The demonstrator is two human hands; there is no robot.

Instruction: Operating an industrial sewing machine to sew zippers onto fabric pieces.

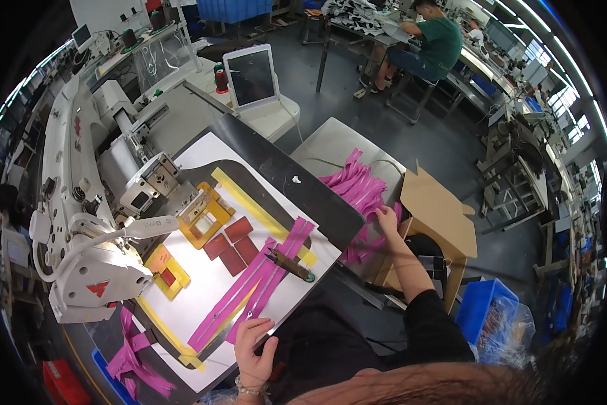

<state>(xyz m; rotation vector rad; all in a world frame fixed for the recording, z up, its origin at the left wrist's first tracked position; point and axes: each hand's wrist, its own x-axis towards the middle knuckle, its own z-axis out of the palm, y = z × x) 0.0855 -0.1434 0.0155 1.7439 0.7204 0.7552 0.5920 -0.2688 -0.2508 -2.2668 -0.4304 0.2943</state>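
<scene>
White metal sewing machine (97, 263) at your left; pale grey tabletop (320, 145) ahead and to your right, bearing a heap of magenta fabric zippers (361, 185), best separated singly without tangling. Two long magenta zipper strips (232, 297) lying slantwise on the white board (189, 287), best kept flat. Your right hand (388, 221), outstretched, fingers at the heap, grip impossible to tell; your left hand (255, 354), half-curled beside the strips' near ends, seemingly released.

White glare at the sewing machine (91, 283), bright ceiling tubes (537, 18), curved dark edges.
</scene>
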